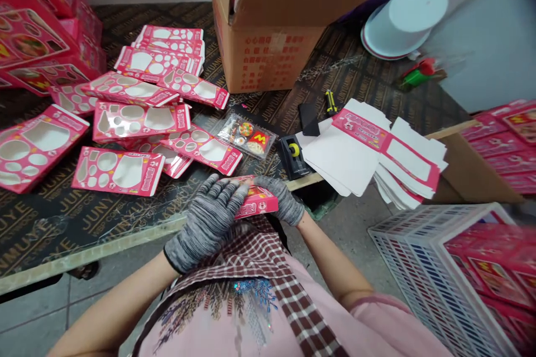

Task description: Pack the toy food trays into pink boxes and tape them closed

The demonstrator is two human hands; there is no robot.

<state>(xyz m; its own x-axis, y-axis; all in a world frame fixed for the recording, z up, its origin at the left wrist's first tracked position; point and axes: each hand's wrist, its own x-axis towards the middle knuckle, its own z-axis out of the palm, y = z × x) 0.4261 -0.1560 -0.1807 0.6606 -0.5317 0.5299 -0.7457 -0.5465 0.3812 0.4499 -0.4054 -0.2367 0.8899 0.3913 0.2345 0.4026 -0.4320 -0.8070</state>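
Close to my body at the table edge, a small pink printed cardboard box point(256, 207) is between my two grey-gloved hands. My left hand point(207, 217) lies across the box's top and left side, fingers stretched over it and thumb hidden. Gripping the right end is my right hand point(285, 201), its fingers curled behind the far edge and partly hidden. Just beyond the box are a clear pack of toy food pieces point(247, 135) and a black tape dispenser point(293, 156) with yellow tape. Several pink window boxes point(119, 172) lie loosely to the left.
A large open carton point(263, 58) stands at the back. On the right are flat white-and-pink card sheets point(347, 148), a black flat object point(309, 119), a yellow-black cutter point(330, 102) and a white bucket point(402, 22). A white plastic crate point(412, 251) with pink boxes stands below right.
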